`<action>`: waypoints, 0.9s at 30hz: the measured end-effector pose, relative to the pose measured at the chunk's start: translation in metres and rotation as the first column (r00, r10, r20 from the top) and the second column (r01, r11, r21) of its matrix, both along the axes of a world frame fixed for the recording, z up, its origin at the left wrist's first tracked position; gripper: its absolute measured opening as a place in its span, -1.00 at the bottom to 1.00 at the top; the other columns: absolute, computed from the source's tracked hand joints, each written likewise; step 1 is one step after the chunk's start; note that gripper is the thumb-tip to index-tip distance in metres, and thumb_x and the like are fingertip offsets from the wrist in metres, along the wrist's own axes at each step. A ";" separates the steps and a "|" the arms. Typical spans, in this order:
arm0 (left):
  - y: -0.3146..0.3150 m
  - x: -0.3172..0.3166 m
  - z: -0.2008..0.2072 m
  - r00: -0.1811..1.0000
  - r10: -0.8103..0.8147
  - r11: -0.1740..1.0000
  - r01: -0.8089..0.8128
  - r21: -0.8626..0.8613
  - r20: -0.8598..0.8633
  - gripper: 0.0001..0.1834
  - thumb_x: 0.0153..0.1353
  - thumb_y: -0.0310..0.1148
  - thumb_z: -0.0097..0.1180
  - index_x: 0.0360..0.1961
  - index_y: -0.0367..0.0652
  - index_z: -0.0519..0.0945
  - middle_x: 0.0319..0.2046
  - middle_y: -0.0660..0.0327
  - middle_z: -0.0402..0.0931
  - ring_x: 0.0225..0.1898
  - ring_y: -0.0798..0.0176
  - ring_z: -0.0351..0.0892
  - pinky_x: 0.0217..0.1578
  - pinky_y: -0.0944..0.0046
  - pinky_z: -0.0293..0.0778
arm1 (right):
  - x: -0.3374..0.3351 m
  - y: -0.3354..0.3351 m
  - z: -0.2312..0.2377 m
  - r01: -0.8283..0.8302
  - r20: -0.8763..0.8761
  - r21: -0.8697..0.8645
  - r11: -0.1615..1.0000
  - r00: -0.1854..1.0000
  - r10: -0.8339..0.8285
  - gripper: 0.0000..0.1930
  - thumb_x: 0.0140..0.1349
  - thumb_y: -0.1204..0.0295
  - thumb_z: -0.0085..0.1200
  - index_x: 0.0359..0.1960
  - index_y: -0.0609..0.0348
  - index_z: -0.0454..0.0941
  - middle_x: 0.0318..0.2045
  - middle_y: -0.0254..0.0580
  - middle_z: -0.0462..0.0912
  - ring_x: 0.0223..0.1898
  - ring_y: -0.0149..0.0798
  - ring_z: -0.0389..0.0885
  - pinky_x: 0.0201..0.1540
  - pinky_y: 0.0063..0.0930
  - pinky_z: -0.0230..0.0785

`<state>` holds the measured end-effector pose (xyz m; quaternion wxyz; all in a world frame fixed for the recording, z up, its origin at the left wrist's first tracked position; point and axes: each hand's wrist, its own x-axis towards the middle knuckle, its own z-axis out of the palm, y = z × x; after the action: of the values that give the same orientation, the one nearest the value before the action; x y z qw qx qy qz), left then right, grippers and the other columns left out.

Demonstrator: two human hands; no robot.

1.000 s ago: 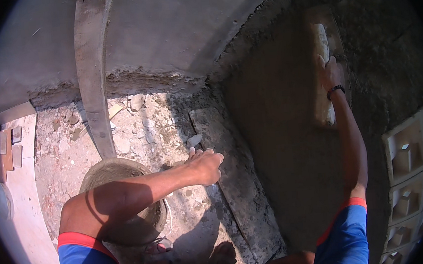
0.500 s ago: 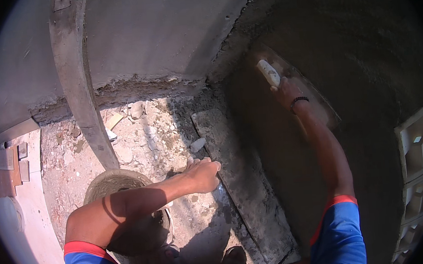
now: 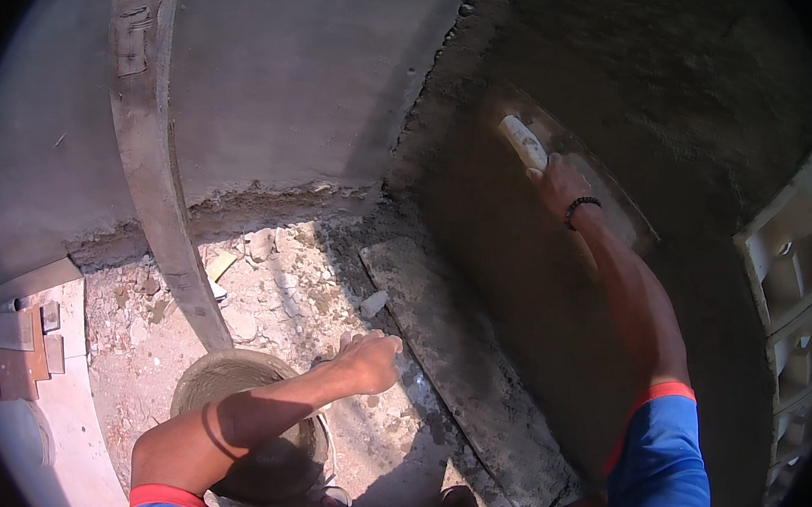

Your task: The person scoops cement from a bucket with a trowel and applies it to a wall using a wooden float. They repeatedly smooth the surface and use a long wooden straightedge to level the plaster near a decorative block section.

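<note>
My right hand [image 3: 563, 186] is closed around the pale handle of a plastering float [image 3: 523, 143]. The float's long flat blade lies along the dark, wet-looking plastered wall [image 3: 522, 273] on the right. My left hand [image 3: 373, 361] is curled into a fist above the rubble floor, left of a long flat board [image 3: 440, 327]; whatever its fingers hold, if anything, is hidden. Beneath my left forearm stands a round bucket [image 3: 229, 363] coated with grey mortar, partly covered by the arm.
A long wooden plank [image 3: 153, 168] leans on the smooth grey wall [image 3: 269, 83] behind the bucket. Broken bits of mortar lie on the floor [image 3: 265, 284]. Pale openwork blocks [image 3: 788, 257] line the far right. Brown tile pieces [image 3: 19, 365] lie at far left.
The view has tilted a little, so the floor and bucket sit lower in it. My left fist has shifted slightly left and down in the picture. The right hand keeps its grip on the float.
</note>
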<state>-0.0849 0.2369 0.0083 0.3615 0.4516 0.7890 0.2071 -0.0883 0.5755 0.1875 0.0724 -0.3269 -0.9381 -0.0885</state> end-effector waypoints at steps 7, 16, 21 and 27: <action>0.022 0.020 0.015 0.997 -0.041 0.986 0.052 0.155 -0.072 -0.52 0.12 -0.31 0.08 0.09 -0.22 0.46 0.03 -0.10 0.42 0.14 -0.14 0.37 0.22 -0.20 0.07 | 0.000 0.022 0.083 -0.080 -0.017 0.114 0.990 0.996 0.083 -0.45 0.31 -0.01 -0.12 -0.14 0.38 0.39 -0.21 0.34 0.56 -0.09 0.26 0.52 -0.09 0.01 0.32; 0.005 0.025 0.035 0.997 -0.075 0.993 0.074 0.093 0.001 -0.62 0.19 -0.38 0.01 0.05 -0.20 0.45 0.13 -0.10 0.32 0.25 -0.16 0.23 0.33 -0.18 -0.10 | 0.157 0.004 0.099 -0.044 0.038 0.232 0.972 0.999 0.037 -0.46 0.32 -0.01 -0.14 -0.12 0.37 0.34 -0.23 0.41 0.54 -0.14 0.39 0.48 -0.12 0.13 0.30; 0.003 0.012 0.033 0.997 -0.061 0.997 0.058 0.060 0.053 -0.56 0.20 -0.36 0.02 0.13 -0.16 0.43 0.14 -0.07 0.32 0.25 -0.14 0.23 0.33 -0.14 -0.08 | 0.241 -0.022 0.067 0.005 0.038 0.160 0.987 0.999 -0.011 -0.47 0.31 0.02 -0.09 -0.05 0.35 0.31 -0.28 0.46 0.54 -0.18 0.41 0.49 -0.19 0.18 0.31; 0.030 0.016 0.029 0.992 -0.114 0.981 0.105 0.162 0.047 -0.50 0.10 -0.39 0.02 0.12 -0.23 0.44 0.05 -0.06 0.42 0.18 -0.04 0.34 0.28 -0.14 0.00 | 0.187 -0.032 0.012 0.096 0.263 0.054 0.994 0.959 -0.107 -0.48 0.30 0.06 -0.08 0.00 0.34 0.28 -0.26 0.40 0.57 -0.17 0.37 0.53 -0.14 0.15 0.35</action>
<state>-0.0687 0.2664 0.0371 0.3570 0.5157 0.7335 0.2618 0.0990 0.5433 0.1995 -0.0519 -0.3582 -0.9194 -0.1542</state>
